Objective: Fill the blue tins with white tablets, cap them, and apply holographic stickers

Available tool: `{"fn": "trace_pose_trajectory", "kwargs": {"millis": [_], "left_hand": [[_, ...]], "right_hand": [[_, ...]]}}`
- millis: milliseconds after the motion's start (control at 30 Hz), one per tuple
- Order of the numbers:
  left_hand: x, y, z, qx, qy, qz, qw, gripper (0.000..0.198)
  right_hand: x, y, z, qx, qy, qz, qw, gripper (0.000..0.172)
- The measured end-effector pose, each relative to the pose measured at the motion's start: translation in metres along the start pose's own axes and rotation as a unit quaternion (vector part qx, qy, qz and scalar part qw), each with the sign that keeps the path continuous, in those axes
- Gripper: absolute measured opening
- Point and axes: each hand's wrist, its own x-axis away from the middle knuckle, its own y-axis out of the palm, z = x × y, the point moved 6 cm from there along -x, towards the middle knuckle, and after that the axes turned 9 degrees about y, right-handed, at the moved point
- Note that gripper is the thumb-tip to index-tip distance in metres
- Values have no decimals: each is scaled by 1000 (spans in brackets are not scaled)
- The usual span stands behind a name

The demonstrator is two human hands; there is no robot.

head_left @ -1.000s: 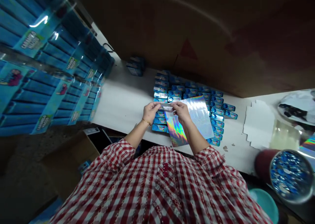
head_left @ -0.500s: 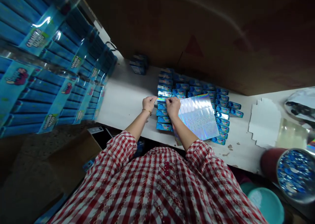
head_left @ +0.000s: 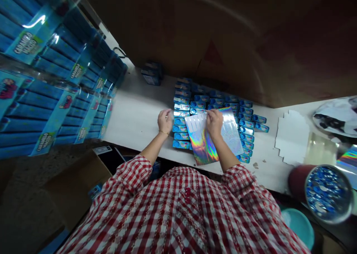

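Right hand pinched the top edge of the holographic sticker sheet, steadying it over the blue boxes on the tabletop. Left hand closed beside the box column, grip contents unclear.

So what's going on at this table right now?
A person in a red checked shirt works over rows of small blue boxes on a white table. The right hand rests on a holographic sticker sheet lying across the boxes. The left hand is beside the leftmost column of boxes, seemingly pinching something small; what it is cannot be told.
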Motion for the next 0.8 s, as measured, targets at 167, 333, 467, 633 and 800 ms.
{"fn": "trace_pose_trajectory", "kwargs": {"millis": [167,333,467,633,800], "left_hand": [[19,55,78,-157,168,-204,952,33],[17,99,99,-231,148,-238,932,26],[16,113,100,-238,139,-223,935,13],[24,126,106,-226,150,-219,937,13],[28,133,105,-221,140,-209,942,16]], "right_hand": [[-19,-20,34,35,-65,-64,995,29],[-30,-7,40,109,-96,-141,979,29],[-27,-5,58,118,-104,-143,977,30],[-24,-15,81,118,-128,-94,980,34],[-14,-18,96,96,-209,-81,970,31]]}}
